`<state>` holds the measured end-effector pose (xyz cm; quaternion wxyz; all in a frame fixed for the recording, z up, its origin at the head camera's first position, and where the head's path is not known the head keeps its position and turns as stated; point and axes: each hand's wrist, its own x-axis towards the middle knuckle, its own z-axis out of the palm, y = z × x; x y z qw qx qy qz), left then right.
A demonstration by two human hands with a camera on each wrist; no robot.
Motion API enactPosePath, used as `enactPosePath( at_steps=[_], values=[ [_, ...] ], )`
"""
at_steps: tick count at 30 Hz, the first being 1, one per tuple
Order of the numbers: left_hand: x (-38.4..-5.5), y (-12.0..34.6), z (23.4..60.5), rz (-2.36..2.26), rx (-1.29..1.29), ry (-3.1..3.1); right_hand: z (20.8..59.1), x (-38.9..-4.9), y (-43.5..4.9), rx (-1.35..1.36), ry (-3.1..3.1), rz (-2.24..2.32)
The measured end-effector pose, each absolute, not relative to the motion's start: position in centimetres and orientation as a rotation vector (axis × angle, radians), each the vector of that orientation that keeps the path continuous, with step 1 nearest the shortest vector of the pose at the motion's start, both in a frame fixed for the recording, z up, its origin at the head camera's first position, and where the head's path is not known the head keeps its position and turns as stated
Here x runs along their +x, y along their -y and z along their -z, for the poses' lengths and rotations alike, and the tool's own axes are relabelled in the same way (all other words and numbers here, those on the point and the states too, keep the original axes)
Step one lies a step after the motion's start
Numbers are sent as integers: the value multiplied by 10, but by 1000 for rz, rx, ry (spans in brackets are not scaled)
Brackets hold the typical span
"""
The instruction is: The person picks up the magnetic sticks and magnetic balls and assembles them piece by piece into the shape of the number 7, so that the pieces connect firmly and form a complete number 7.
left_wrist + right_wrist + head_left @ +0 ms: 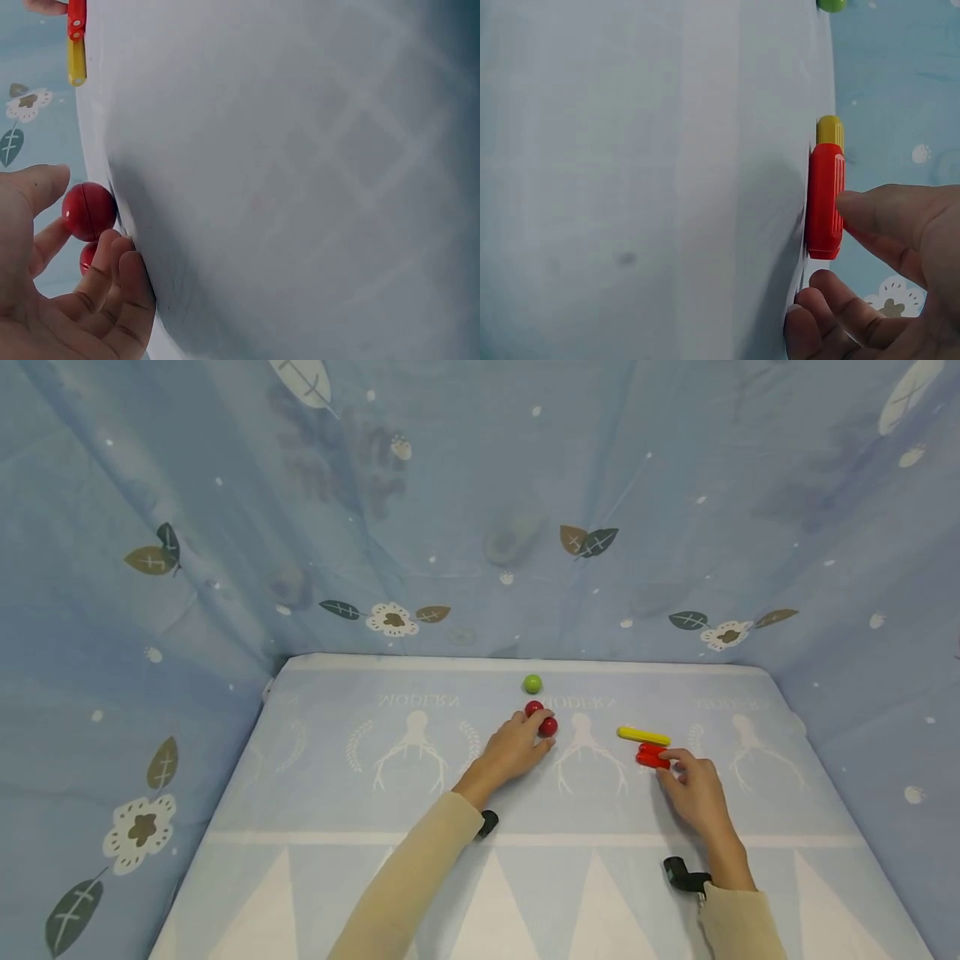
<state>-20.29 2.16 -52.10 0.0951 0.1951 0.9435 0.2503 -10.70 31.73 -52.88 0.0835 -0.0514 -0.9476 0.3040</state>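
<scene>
Light pressure suits the left hand, spread loosely around glossy red balls (apt to roll), and the right hand, apparently pinching short red plastic sticks on the pale surface.

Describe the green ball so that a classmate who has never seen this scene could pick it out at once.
Find the pale table and look along its far edge, near the middle. Just beyond the two red balls by the left hand sits the green ball. Unlike them, it is green and nearest that edge.
</scene>
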Motion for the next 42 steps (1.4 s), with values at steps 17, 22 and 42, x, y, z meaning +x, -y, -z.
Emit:
enactPosePath(
  at_steps=[17, 22, 42],
  values=[
    [-202, -22, 518, -706, 590, -2771, 529, -110, -316, -167, 2908, -858],
    [-203, -20, 514, -696, 581, -2769, 526, -108, -316, -157, 2912, -866],
    [-173, 51, 496, -816, 471, -2829, 503, -118, -272, 121, 2898, -1008]
  ],
)
